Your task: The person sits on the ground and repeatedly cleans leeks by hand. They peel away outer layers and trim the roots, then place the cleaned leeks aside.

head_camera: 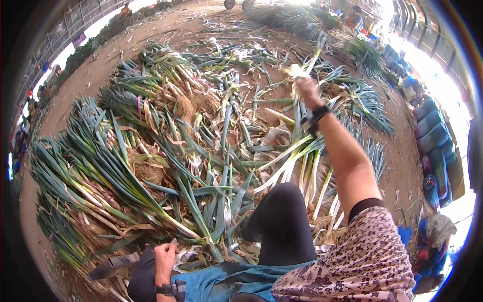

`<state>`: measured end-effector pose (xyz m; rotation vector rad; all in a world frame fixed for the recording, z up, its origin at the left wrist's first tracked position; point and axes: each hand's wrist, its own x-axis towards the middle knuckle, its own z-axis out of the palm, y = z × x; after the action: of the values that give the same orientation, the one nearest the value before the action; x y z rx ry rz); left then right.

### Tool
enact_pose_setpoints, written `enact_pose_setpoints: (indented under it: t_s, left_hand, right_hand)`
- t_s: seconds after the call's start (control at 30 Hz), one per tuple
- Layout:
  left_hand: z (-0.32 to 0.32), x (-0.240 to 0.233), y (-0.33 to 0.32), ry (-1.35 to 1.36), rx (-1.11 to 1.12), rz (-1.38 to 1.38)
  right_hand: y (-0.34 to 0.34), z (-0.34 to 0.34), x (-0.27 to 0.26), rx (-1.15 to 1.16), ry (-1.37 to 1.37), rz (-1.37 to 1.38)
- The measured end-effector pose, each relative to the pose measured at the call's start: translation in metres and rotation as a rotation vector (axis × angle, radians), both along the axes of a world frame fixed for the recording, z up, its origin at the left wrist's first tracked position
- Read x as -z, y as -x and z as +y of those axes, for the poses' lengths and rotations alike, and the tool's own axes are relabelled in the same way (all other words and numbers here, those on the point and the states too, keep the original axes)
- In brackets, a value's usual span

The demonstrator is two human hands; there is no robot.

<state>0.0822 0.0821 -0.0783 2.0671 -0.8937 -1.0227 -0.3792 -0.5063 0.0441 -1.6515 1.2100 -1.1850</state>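
My right hand [308, 92] is stretched far forward and gripped around a leek [314, 56]. The leek's green leaves point away from me, and the blurred pale end is by my fist. Below that forearm lies a bunch of leeks [302, 158] with bare white stalks. My left hand [165, 258] rests by my left knee, fingers curled in, with nothing visible in them. Nearest to it are the stalk of a long leek [181, 226] and a flat, dark, blade-like metal piece [113, 266].
Unpeeled leeks with roots [86, 181] are heaped at left, and another heap [169, 79] lies beyond. Loose leaves [222, 188] litter the middle. Blue-wrapped bundles [432, 120] line the right side. A person [354, 20] sits at the far right by more leeks.
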Motion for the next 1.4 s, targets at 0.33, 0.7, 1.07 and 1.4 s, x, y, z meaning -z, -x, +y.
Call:
enact_pose_setpoints:
  t_s: [0.33,0.7,1.07,1.4]
  left_hand:
    - [-0.004,0.013,-0.016,-0.109,0.484,-0.556]
    - [0.015,-0.048,-0.043,-0.042,0.283,-0.336]
    - [-0.023,0.048,-0.078,0.444,-0.934,0.633]
    - [-0.015,-0.003,-0.016,0.633,-0.603,0.876]
  right_hand:
    - [-0.385,0.287,0.251,-1.361,0.455,0.790]
    - [-0.494,0.462,0.330,-0.626,-0.903,0.283]
    - [-0.386,0.542,0.122,-0.817,-0.857,0.118]
    - [-0.349,0.503,0.108,-0.610,-0.264,0.290]
